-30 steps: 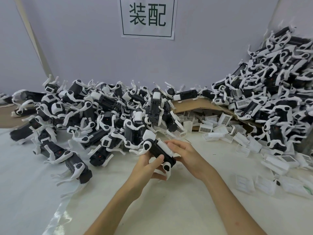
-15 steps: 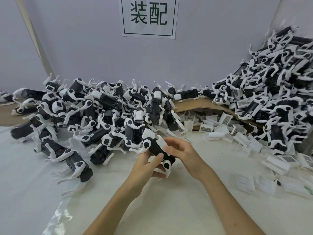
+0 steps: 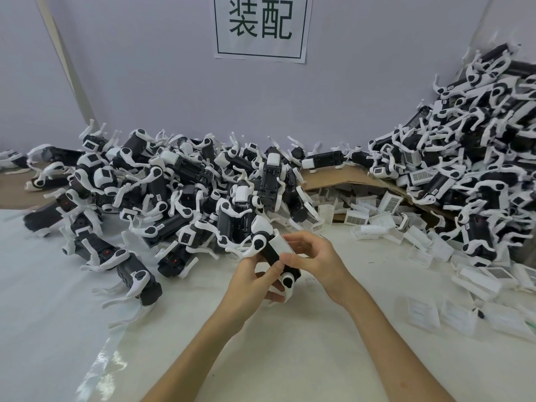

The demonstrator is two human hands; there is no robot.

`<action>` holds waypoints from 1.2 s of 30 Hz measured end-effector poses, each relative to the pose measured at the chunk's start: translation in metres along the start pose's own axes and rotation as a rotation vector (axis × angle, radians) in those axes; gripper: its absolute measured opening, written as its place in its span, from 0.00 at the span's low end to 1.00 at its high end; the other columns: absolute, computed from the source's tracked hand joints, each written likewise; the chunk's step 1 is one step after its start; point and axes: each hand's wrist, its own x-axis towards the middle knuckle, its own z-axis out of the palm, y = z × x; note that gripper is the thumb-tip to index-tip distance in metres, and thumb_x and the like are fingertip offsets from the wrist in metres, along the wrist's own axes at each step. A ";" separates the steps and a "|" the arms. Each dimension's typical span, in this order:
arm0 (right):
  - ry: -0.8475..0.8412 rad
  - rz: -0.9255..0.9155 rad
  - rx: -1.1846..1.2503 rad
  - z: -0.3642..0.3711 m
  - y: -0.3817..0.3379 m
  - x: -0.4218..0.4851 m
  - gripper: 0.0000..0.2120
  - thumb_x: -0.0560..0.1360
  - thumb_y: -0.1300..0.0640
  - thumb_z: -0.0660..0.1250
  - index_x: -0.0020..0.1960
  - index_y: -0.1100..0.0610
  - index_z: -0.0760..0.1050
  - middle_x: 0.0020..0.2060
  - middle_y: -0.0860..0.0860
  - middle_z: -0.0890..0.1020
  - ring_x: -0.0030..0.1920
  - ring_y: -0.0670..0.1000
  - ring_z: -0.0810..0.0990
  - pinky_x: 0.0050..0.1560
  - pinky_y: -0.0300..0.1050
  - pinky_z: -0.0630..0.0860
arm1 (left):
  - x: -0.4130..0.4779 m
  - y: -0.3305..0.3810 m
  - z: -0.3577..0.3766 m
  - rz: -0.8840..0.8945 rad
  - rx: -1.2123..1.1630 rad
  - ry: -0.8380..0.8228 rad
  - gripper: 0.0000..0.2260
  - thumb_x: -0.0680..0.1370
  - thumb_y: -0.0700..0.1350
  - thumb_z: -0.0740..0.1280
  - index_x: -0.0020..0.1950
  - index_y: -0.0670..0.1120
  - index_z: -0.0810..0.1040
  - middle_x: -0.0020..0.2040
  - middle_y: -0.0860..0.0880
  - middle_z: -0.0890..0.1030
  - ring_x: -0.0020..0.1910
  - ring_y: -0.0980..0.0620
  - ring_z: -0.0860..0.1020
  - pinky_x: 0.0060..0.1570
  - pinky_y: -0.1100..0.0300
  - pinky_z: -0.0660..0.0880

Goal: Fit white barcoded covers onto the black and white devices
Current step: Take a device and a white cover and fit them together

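Cover (image 3: pixel 282 242): one, partly hidden under fingers of right hand (image 3: pixel 314 258), pinched.
Device (image 3: pixel 269 255): one, gripped by left hand (image 3: pixel 248 282).
Piles (image 3: pixel 179 198): uncountable.

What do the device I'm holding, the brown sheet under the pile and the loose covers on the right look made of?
Device: hard moulded plastic, matte black body, smoother white parts. Brown sheet: cardboard, judging by its dull tan face and creased fold. Covers: thin white plastic, seemingly slightly translucent, with printed barcode labels.

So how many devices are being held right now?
1: the black and white device at centre, left hand gripping it, right hand pinching its white cover.
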 end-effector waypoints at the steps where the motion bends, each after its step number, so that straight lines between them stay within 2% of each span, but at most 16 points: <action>1: 0.001 -0.002 -0.001 0.000 0.000 0.000 0.14 0.69 0.53 0.77 0.53 0.48 0.83 0.49 0.48 0.86 0.52 0.48 0.84 0.51 0.38 0.79 | 0.000 0.000 0.000 0.001 0.004 0.003 0.07 0.82 0.44 0.67 0.59 0.44 0.77 0.55 0.45 0.81 0.38 0.51 0.82 0.36 0.55 0.81; 4: -0.009 0.010 0.006 0.000 0.000 -0.001 0.14 0.71 0.51 0.75 0.56 0.49 0.82 0.50 0.49 0.86 0.54 0.51 0.83 0.54 0.42 0.80 | 0.000 0.001 0.000 0.001 0.006 0.011 0.07 0.82 0.43 0.67 0.59 0.44 0.78 0.55 0.45 0.81 0.37 0.51 0.82 0.35 0.55 0.81; 8: 0.008 0.056 0.047 0.001 0.000 0.000 0.11 0.79 0.52 0.68 0.59 0.53 0.82 0.50 0.54 0.86 0.53 0.54 0.83 0.57 0.52 0.79 | -0.001 0.002 0.000 0.008 -0.014 0.010 0.04 0.82 0.42 0.67 0.57 0.45 0.79 0.51 0.48 0.83 0.36 0.51 0.81 0.35 0.55 0.81; 11: 0.025 0.064 0.010 -0.001 0.002 0.001 0.09 0.80 0.54 0.67 0.59 0.53 0.82 0.50 0.55 0.86 0.53 0.58 0.83 0.58 0.56 0.78 | -0.002 0.003 -0.001 0.016 -0.010 -0.006 0.03 0.82 0.42 0.66 0.54 0.46 0.80 0.47 0.50 0.83 0.36 0.50 0.81 0.35 0.54 0.81; 15: 0.028 0.071 -0.010 -0.001 0.003 0.002 0.10 0.80 0.53 0.66 0.59 0.54 0.81 0.51 0.58 0.85 0.56 0.61 0.81 0.62 0.62 0.76 | -0.002 0.004 -0.001 0.027 -0.010 0.015 0.04 0.82 0.43 0.67 0.55 0.47 0.80 0.43 0.54 0.83 0.34 0.50 0.80 0.33 0.55 0.81; 17: 0.022 0.074 -0.007 -0.001 0.002 0.001 0.11 0.80 0.52 0.67 0.60 0.54 0.81 0.52 0.58 0.85 0.56 0.61 0.81 0.62 0.62 0.76 | -0.002 0.004 -0.001 0.027 -0.009 0.023 0.05 0.83 0.44 0.66 0.55 0.47 0.80 0.42 0.53 0.82 0.34 0.51 0.80 0.32 0.55 0.80; 19: 0.014 0.077 -0.008 0.000 0.000 0.000 0.13 0.77 0.49 0.68 0.59 0.54 0.81 0.51 0.57 0.85 0.55 0.59 0.82 0.59 0.57 0.77 | -0.002 0.004 -0.001 0.019 -0.024 0.021 0.06 0.83 0.46 0.66 0.56 0.46 0.80 0.42 0.51 0.82 0.34 0.50 0.80 0.32 0.55 0.79; 22: -0.020 0.063 -0.010 0.001 -0.003 -0.002 0.16 0.73 0.47 0.71 0.57 0.53 0.82 0.47 0.52 0.86 0.48 0.48 0.83 0.49 0.39 0.78 | -0.005 0.006 0.000 -0.001 -0.011 0.014 0.12 0.79 0.55 0.67 0.56 0.49 0.81 0.42 0.52 0.83 0.36 0.54 0.81 0.31 0.59 0.77; 24: -0.052 0.051 0.009 0.001 -0.003 -0.004 0.16 0.72 0.48 0.74 0.56 0.55 0.82 0.49 0.53 0.86 0.50 0.49 0.84 0.50 0.38 0.78 | -0.006 0.008 0.001 -0.016 0.029 0.005 0.17 0.74 0.61 0.67 0.57 0.52 0.81 0.42 0.55 0.85 0.39 0.57 0.82 0.31 0.63 0.75; 25: -0.066 0.045 0.021 0.000 -0.003 -0.004 0.16 0.72 0.49 0.75 0.56 0.56 0.82 0.50 0.54 0.86 0.52 0.51 0.84 0.51 0.40 0.78 | -0.006 0.008 0.001 -0.014 0.040 0.003 0.17 0.74 0.61 0.67 0.57 0.53 0.82 0.42 0.56 0.85 0.40 0.58 0.82 0.31 0.64 0.74; 28: -0.091 0.030 0.048 0.000 -0.004 -0.003 0.12 0.72 0.52 0.76 0.54 0.55 0.83 0.51 0.53 0.86 0.55 0.53 0.83 0.54 0.43 0.79 | -0.005 0.009 0.001 0.003 0.016 0.018 0.09 0.75 0.59 0.72 0.52 0.58 0.84 0.43 0.52 0.85 0.40 0.58 0.82 0.32 0.65 0.73; 30: -0.099 0.030 0.050 0.000 -0.003 -0.003 0.12 0.71 0.53 0.76 0.53 0.54 0.84 0.52 0.53 0.86 0.56 0.54 0.83 0.57 0.47 0.79 | -0.005 0.010 0.000 0.027 0.012 0.033 0.07 0.73 0.57 0.70 0.49 0.60 0.84 0.43 0.50 0.86 0.40 0.57 0.83 0.33 0.65 0.75; 33: -0.113 0.044 0.032 0.000 -0.002 -0.003 0.13 0.70 0.54 0.76 0.54 0.52 0.83 0.53 0.51 0.86 0.56 0.54 0.82 0.58 0.49 0.80 | -0.005 0.010 -0.001 0.055 -0.006 0.069 0.04 0.75 0.50 0.72 0.47 0.57 0.85 0.40 0.51 0.86 0.37 0.58 0.83 0.31 0.67 0.75; 36: -0.124 0.062 -0.002 0.006 -0.002 -0.003 0.18 0.70 0.53 0.76 0.60 0.52 0.80 0.59 0.49 0.82 0.54 0.50 0.82 0.56 0.47 0.80 | -0.004 0.010 -0.003 0.046 -0.008 0.095 0.05 0.79 0.38 0.69 0.49 0.47 0.83 0.32 0.52 0.83 0.27 0.59 0.79 0.24 0.69 0.70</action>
